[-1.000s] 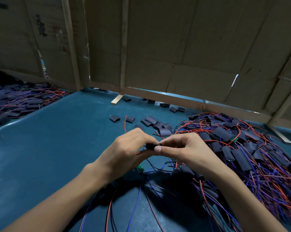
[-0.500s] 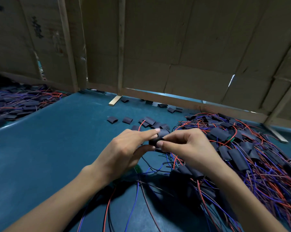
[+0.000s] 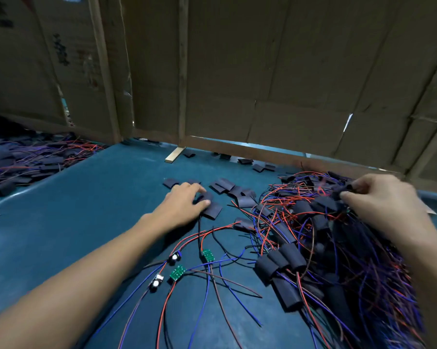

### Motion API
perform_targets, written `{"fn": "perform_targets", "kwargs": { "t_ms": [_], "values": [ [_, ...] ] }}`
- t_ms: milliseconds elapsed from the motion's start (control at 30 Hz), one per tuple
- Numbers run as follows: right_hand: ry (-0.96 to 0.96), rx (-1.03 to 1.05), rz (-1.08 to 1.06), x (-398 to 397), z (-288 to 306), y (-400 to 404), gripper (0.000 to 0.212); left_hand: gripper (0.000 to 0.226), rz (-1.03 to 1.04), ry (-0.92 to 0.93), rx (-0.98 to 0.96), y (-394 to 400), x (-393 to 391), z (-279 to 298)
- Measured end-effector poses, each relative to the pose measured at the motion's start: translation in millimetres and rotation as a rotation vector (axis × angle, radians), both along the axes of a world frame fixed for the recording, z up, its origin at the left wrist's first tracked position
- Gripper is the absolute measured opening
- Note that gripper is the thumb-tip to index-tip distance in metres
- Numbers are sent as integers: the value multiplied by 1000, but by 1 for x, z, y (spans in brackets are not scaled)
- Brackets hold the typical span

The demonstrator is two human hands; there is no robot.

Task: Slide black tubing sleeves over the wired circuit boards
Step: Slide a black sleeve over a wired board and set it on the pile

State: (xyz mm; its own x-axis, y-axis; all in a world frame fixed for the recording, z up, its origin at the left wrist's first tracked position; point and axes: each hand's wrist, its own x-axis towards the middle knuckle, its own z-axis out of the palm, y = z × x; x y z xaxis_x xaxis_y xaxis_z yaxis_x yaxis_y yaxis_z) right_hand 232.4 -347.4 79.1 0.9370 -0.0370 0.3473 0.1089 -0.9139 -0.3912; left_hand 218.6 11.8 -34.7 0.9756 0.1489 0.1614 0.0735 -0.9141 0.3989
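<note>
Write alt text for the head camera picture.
A person's left hand rests on a flat black sleeve on a blue table, while the right hand grips a sleeved board over a wire pile.

- Loose sleeves (image 3: 226,185): short, flat, black tube pieces scattered on the teal table, most in a cluster at centre, a few more by the cardboard wall.
- One sleeve (image 3: 212,210) lies flat, touching the left hand's fingertips.
- Bare boards (image 3: 208,255): small green circuit boards with red and blue wires, lying uncovered near the front; two more boards (image 3: 175,257) show dark and white round parts.
- Sleeved pile (image 3: 313,238): a heap on the right of black sleeves with red and blue wires trailing out, tangled together.
- One sleeved piece (image 3: 344,188) is pinched in the right hand over the pile's far edge.
</note>
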Motion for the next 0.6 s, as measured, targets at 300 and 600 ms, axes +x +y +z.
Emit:
{"fn": "perform_targets", "kwargs": {
  "t_ms": [300,600],
  "values": [
    [-43,-61,-44,-7,5,16,58,50,89,118,-61,-5,16,22],
    [23,-8,828,-65,-36,105,31,57,131,-47,-242,17,-22,16]
  ]
}}
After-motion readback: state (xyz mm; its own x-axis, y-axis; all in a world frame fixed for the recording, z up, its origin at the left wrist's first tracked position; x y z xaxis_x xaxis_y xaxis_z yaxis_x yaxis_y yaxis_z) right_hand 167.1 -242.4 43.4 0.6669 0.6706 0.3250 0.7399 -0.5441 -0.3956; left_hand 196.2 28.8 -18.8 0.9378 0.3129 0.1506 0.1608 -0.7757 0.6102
